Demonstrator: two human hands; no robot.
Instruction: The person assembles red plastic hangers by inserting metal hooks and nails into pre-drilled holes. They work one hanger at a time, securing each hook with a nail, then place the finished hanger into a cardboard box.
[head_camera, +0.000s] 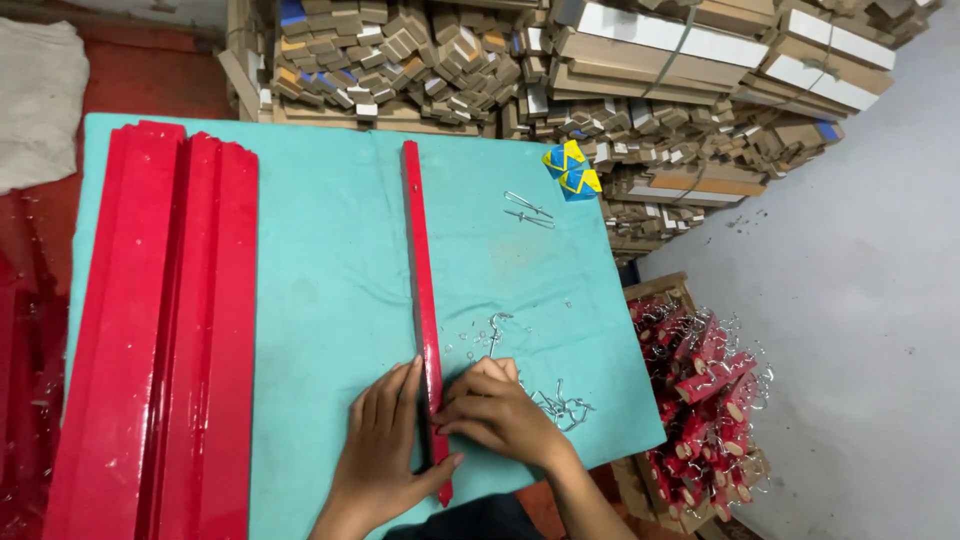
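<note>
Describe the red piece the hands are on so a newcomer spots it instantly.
On the teal tabletop, find the single narrow red strip running up the middle, apart from the stacked red strips at left. The left hand and right hand press its near end.

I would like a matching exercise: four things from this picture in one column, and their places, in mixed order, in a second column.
Things:
1. single red strip
2. pile of red strips
3. metal hooks
4. box of red pieces

Places:
A. on the floor, right of the table
B. along the left side of the cloth
C. under the left hand and right hand
D. on the cloth, right of the right hand

Pairs: 1-C, 2-B, 3-D, 4-A
</note>
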